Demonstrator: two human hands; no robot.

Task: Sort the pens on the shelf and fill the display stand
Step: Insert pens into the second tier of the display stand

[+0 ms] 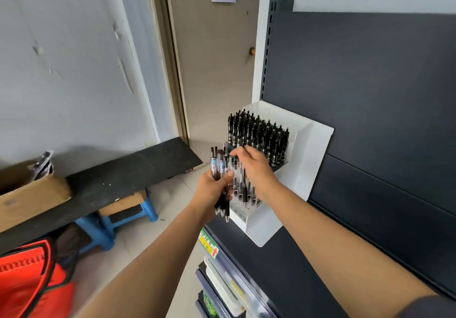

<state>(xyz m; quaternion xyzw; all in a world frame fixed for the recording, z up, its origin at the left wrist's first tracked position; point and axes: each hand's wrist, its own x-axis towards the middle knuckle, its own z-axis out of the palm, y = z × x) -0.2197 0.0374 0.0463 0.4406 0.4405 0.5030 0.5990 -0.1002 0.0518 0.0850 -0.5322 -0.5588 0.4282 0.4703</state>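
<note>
Head view: bundle of pens was gripped upright in left hand, tips down, just left of display stand on shelf. Right hand was nearer the stand, fingers curled, fingertips pinched at the bundle's tops; whether a pen was caught could not be told. Far rows were filled, near rows partly
</note>
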